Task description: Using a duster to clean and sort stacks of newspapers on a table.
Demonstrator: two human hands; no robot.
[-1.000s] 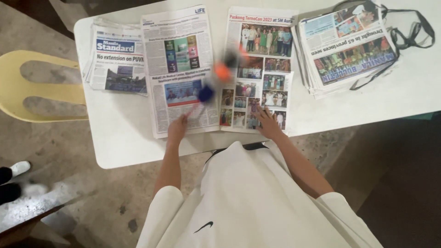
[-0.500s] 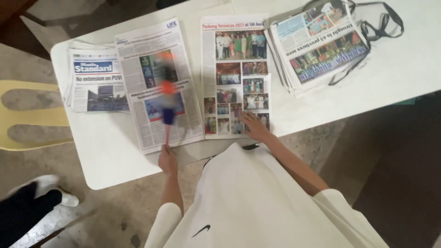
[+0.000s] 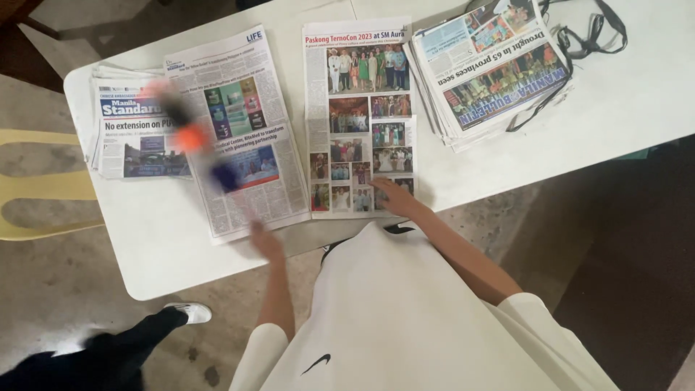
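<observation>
R hand [image 3: 389,195] lies flat, fingers spread, pressing the near edge of the photo-page sheet [image 3: 360,116]. L hand [image 3: 265,240] sits at the bench [image 3: 166,246] edge, blurred; can't tell if it's closed or what it pinches. A blurred long object [image 3: 190,137], w/ orange and dark-blue parts, streaks over the text-page sheet [image 3: 239,130]; long axis runs diagonal, far-left to near-right. Both sheets lie side by side, long axis going away from the person, headings at the far end.

Count: 2 loose sheets, 2 newspaper stacks – one far left [image 3: 134,127], one far right [image 3: 492,69], turned askew, w/ a black strap [image 3: 579,43] beside it. Bench is white, rounded corner. Yellow chair [image 3: 36,188] at left, concrete floor [image 3: 65,311] below, another person's dark leg and white shoe [image 3: 190,312] near-left.
</observation>
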